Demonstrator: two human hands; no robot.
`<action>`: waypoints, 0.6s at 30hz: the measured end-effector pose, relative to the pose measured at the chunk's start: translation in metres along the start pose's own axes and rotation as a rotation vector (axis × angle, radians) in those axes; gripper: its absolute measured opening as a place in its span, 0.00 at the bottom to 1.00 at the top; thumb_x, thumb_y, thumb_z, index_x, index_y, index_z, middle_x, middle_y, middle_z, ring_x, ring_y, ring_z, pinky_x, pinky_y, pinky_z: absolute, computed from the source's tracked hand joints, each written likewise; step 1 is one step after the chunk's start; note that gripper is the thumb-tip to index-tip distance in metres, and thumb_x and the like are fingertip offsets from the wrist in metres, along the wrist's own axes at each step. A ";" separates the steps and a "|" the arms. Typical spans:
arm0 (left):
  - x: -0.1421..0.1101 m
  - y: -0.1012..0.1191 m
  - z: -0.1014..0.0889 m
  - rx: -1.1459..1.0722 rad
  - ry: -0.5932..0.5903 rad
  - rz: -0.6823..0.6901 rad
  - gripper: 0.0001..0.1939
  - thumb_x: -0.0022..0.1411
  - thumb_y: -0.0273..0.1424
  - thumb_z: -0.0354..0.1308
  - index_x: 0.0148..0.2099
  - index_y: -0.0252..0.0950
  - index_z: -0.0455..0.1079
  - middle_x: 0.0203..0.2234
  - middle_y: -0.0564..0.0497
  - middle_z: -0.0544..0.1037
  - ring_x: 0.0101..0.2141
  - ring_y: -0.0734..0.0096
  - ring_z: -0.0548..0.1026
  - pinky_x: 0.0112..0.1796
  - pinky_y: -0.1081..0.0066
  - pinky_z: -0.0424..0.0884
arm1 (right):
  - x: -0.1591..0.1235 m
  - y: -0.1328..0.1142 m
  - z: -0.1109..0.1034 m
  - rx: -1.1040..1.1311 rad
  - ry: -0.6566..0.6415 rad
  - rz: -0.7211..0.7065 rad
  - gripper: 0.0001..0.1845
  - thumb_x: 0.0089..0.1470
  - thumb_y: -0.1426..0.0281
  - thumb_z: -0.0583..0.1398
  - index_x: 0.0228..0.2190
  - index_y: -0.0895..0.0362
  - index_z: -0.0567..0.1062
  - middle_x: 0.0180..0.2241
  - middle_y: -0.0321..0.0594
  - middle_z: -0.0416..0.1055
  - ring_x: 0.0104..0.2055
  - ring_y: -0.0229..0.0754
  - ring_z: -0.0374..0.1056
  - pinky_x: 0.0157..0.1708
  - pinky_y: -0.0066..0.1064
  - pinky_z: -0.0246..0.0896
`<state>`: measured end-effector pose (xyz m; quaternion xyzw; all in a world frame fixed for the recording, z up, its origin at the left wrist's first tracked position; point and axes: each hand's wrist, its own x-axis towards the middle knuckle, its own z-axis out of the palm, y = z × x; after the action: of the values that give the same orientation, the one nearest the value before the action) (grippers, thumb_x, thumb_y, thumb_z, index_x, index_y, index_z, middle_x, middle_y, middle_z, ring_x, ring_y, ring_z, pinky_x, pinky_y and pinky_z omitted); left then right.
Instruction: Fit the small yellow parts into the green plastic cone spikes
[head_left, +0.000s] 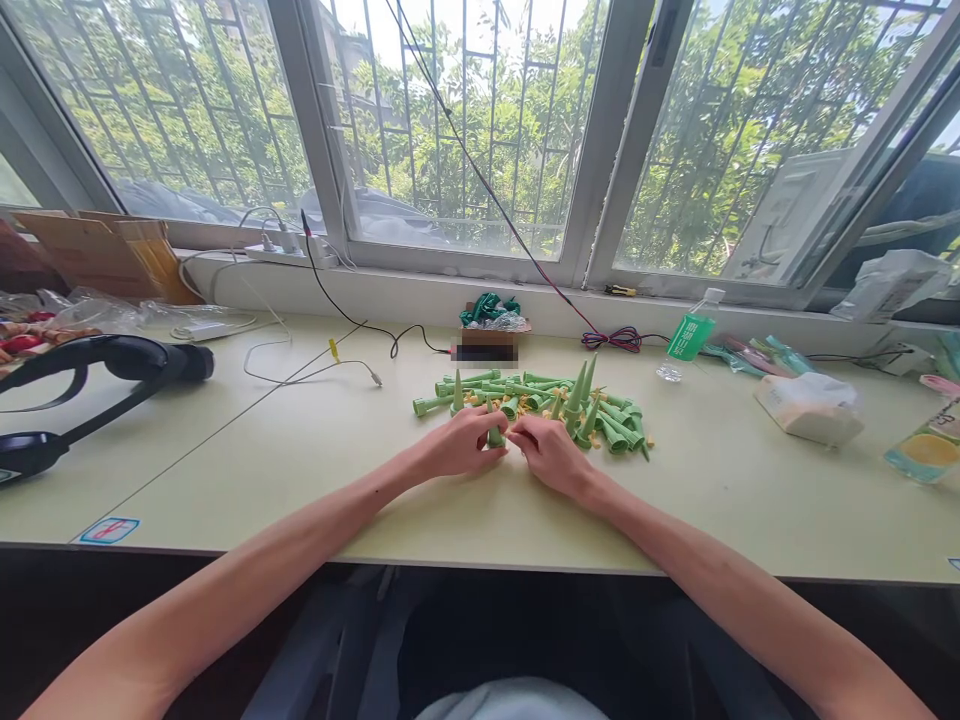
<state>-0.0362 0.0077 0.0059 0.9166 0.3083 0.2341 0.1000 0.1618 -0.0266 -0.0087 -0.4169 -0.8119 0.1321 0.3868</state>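
My left hand (pixel 471 437) is closed round a green plastic watering spike (pixel 494 436), which stands with its wide end down near the tabletop. Close against it, my right hand (pixel 551 452) is pinched at the spike's right side; whatever its fingertips grip is hidden. Just beyond both hands spreads a pile of similar green spikes (pixel 616 436), most lying flat. Several stand upright, such as a tall spike (pixel 577 388) behind my right hand and another spike (pixel 458 391) behind my left. Small yellow-orange plastic pieces (pixel 532 402) are scattered among them.
Behind the pile stands a small box (pixel 493 322) with green plastic wrapping. A water bottle (pixel 689 337) and tissue pack (pixel 811 408) are right. A white cable (pixel 322 376) and black headset (pixel 97 385) lie left. The pale table (pixel 315 500) ends before my body.
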 end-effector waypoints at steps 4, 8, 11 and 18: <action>0.000 0.002 -0.001 0.019 -0.005 0.009 0.08 0.60 0.34 0.58 0.40 0.37 0.68 0.26 0.55 0.67 0.25 0.74 0.66 0.30 0.73 0.61 | -0.001 0.001 0.000 -0.033 -0.013 -0.017 0.13 0.62 0.71 0.52 0.26 0.58 0.69 0.24 0.36 0.66 0.26 0.37 0.58 0.30 0.28 0.52; 0.001 0.004 -0.003 0.018 -0.011 0.015 0.08 0.60 0.34 0.58 0.41 0.37 0.68 0.25 0.55 0.67 0.25 0.74 0.66 0.30 0.73 0.61 | 0.000 0.003 0.001 -0.067 -0.027 -0.020 0.15 0.64 0.70 0.51 0.25 0.57 0.68 0.24 0.37 0.66 0.26 0.37 0.57 0.29 0.29 0.51; 0.001 0.005 -0.005 0.017 -0.006 0.016 0.08 0.60 0.34 0.58 0.41 0.37 0.69 0.25 0.55 0.67 0.25 0.74 0.66 0.30 0.73 0.62 | 0.000 0.003 0.001 -0.076 -0.035 -0.019 0.16 0.65 0.69 0.50 0.25 0.57 0.67 0.23 0.36 0.65 0.25 0.37 0.56 0.29 0.29 0.51; 0.001 0.005 -0.006 0.001 0.004 0.023 0.09 0.60 0.36 0.59 0.41 0.37 0.69 0.25 0.55 0.67 0.25 0.74 0.66 0.30 0.73 0.63 | 0.000 0.004 0.001 -0.060 -0.050 -0.002 0.18 0.66 0.67 0.48 0.25 0.57 0.66 0.23 0.36 0.65 0.25 0.37 0.57 0.28 0.29 0.51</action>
<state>-0.0353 0.0043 0.0131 0.9196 0.2983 0.2371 0.0961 0.1628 -0.0241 -0.0113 -0.4242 -0.8253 0.1178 0.3536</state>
